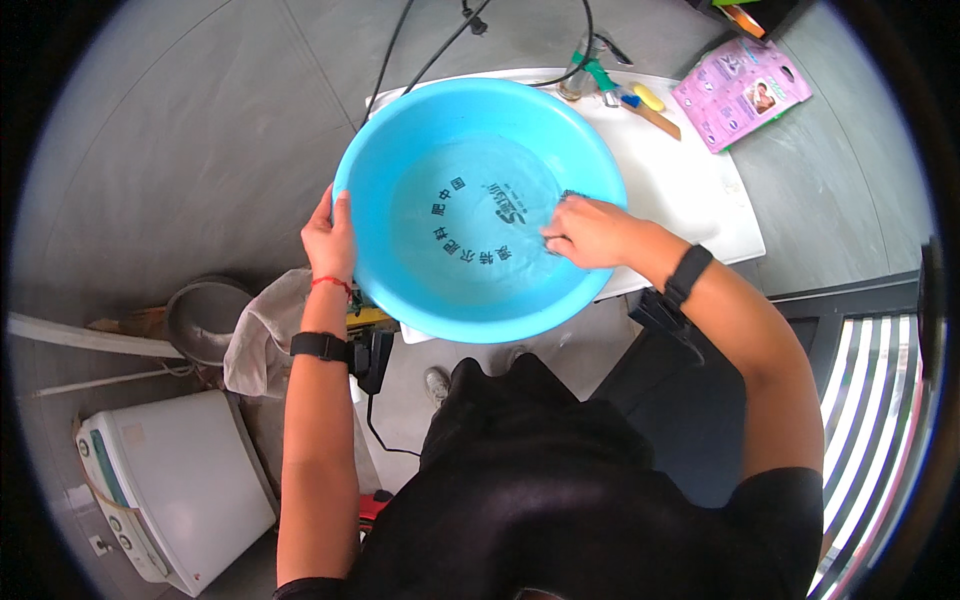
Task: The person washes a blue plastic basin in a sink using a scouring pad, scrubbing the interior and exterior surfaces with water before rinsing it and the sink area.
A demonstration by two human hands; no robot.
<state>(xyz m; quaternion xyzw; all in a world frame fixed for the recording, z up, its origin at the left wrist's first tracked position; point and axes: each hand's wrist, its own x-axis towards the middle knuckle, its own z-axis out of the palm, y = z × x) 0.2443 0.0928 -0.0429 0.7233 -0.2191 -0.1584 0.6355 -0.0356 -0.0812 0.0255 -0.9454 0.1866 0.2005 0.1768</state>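
A large round blue plastic basin (480, 322) rests on a white sink counter (660, 172). Dark printed characters mark its floor, and what looks like shallow clear water covers them. My left hand (330, 236) grips the basin's left rim, thumb on top, its other fingers partly hidden outside the wall. Inside the basin, against the right wall, is my right hand (589, 232) with its fingers curled and slightly blurred. A dark patch shows by its knuckles; whether this is a held thing or print I cannot tell.
Behind the basin stand a faucet (592, 71) wrapped in green, a yellow soap bar (648, 97) and a wooden-handled brush (656, 120). A pink package (739, 94) leans at the right. Black cables (450, 41) hang behind. A cloth (262, 337), bucket (206, 319) and white washing machine (180, 480) are left.
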